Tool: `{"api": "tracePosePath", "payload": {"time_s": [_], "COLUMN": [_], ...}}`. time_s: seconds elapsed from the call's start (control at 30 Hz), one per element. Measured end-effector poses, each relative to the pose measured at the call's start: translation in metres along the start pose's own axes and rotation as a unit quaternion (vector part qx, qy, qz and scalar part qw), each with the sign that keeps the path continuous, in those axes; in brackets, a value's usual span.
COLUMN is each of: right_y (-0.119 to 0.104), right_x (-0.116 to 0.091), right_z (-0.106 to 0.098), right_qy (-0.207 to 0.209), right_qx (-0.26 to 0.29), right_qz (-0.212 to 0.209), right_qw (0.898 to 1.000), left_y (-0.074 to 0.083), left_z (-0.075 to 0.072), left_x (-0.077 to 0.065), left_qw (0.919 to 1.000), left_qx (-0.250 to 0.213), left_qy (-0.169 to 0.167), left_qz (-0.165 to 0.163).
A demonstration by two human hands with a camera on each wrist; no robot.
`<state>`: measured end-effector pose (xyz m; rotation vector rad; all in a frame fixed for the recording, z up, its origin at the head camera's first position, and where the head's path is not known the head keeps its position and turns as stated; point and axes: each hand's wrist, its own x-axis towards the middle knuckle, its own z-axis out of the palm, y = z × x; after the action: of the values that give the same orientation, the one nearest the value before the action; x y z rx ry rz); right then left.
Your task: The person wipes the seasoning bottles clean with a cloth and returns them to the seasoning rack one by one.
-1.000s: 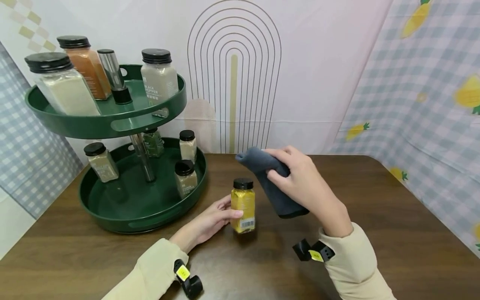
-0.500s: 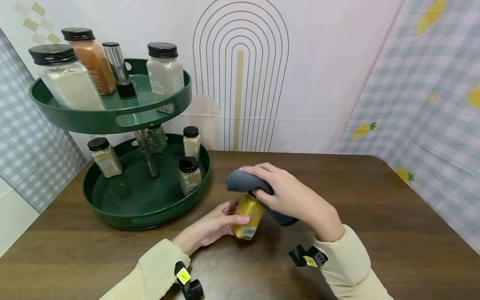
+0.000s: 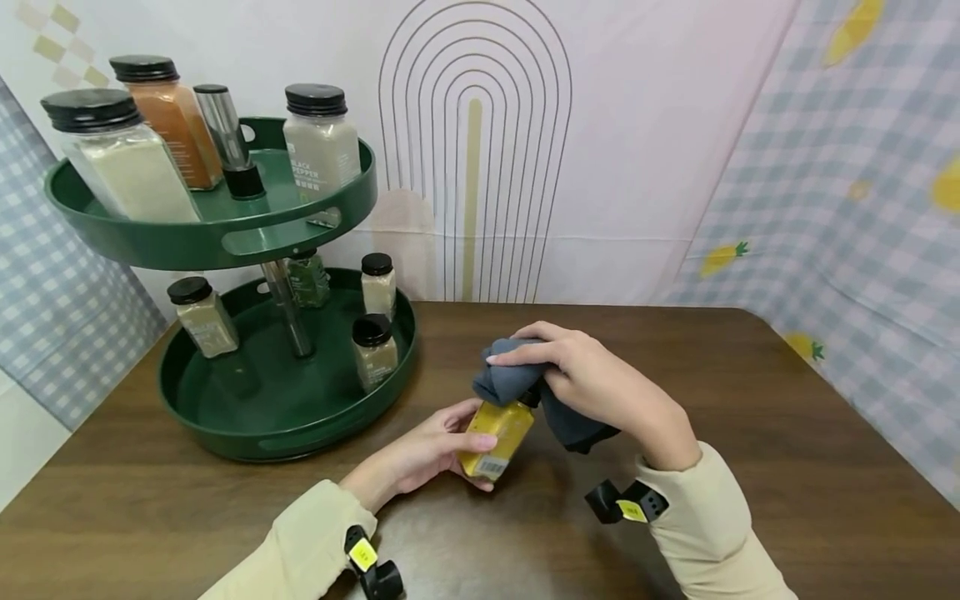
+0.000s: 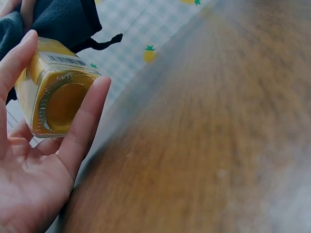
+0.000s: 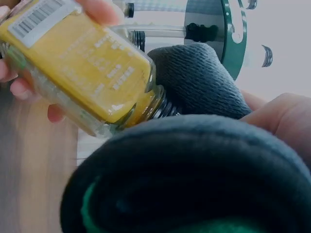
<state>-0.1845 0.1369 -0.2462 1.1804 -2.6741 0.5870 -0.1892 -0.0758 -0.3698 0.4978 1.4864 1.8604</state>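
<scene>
My left hand (image 3: pixel 429 448) holds a spice jar (image 3: pixel 498 435) filled with yellow powder, tilted with its lid end up and to the right. In the left wrist view the jar's round glass base (image 4: pixel 65 104) faces the camera, between thumb and fingers. With my right hand (image 3: pixel 596 379) I grip a folded dark grey-blue cloth (image 3: pixel 510 382), which lies against the jar's black lid and neck. The right wrist view shows the cloth (image 5: pixel 194 77) bunched at the lid (image 5: pixel 166 108), hiding part of it.
A green two-tier turntable rack (image 3: pixel 273 446) stands on the left of the wooden table (image 3: pixel 735 433). Large jars, one a black pepper jar (image 3: pixel 318 154), fill its upper tier; several small jars (image 3: pixel 375 354) stand on the lower one. A patterned backdrop (image 3: pixel 615 125) hangs behind.
The yellow jar went from upright to tilted, lifted by my left hand. The cloth in my right hand came down from above onto the jar's lid, then bunched further around it.
</scene>
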Motion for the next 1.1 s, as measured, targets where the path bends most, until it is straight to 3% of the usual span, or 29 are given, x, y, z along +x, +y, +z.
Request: {"api": "tracePosePath", "payload": {"time_s": [0.23, 0.53, 0.63, 0.73, 0.83, 0.97, 1.1], "right_y": [0.005, 0.019, 0.021, 0.019, 0.01, -0.002, -0.005], "right_x": [0.002, -0.004, -0.007, -0.01, -0.012, -0.011, -0.011], "right_z": [0.006, 0.008, 0.003, -0.004, -0.003, 0.014, 0.024], "right_qy": [0.012, -0.048, -0.039, 0.005, 0.048, 0.052, 0.04], "right_qx": [-0.002, -0.062, -0.069, -0.067, -0.051, -0.06, -0.07], "right_qz": [0.019, 0.13, 0.144, 0.138, 0.101, 0.05, 0.046], "right_qw": [1.0, 0.988, 0.986, 0.988, 0.992, 0.996, 0.996], "left_y": [-0.002, -0.001, 0.0, 0.001, 0.001, 0.0, -0.001], "left_z": [0.0, 0.004, 0.005, 0.005, 0.004, 0.002, 0.002], "left_x": [0.0, -0.002, -0.002, -0.001, -0.001, -0.002, -0.003], "left_qw": [0.9999, 1.0, 0.9999, 0.9999, 0.9997, 0.9997, 0.9997], "left_qx": [-0.008, 0.003, 0.002, -0.004, -0.011, -0.017, -0.005], "left_qy": [-0.005, -0.003, 0.005, 0.015, 0.019, 0.014, 0.023], "left_qz": [0.008, 0.006, 0.011, 0.006, -0.001, -0.004, -0.005]}}
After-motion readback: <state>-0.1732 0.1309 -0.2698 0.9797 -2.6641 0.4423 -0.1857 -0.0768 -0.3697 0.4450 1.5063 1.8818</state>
